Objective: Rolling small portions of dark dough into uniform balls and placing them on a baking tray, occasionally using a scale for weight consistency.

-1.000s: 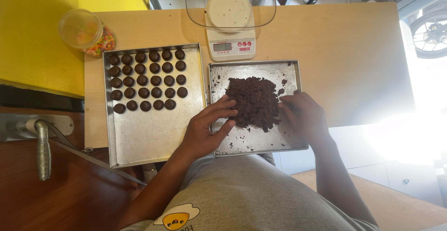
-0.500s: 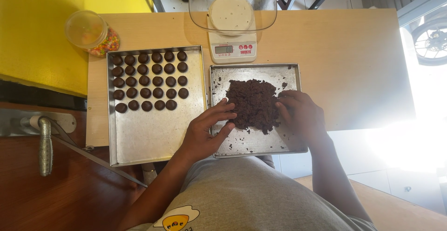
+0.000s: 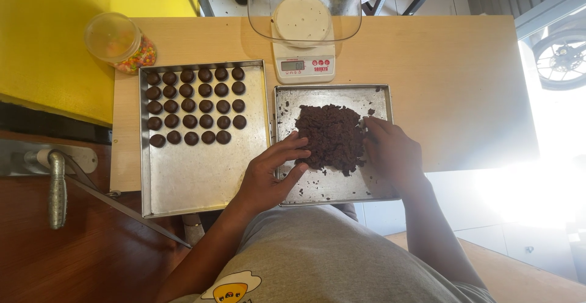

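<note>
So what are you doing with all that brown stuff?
A person has both hands in a heap of dark crumbly dough on a metal tray. The left hand presses against its near side, and the right hand holds the other side. Beside it, a second tray already holds rows of small dark balls at its far end. A kitchen scale with a clear bowl and a tub of coloured sprinkles sit farther back on the table.

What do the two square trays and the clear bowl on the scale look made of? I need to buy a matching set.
Two square trays: likely bare metal, perhaps aluminium; dull grey sheen, folded rims. Clear bowl: transparent, glossy; plastic or glass, cannot tell which.
</note>
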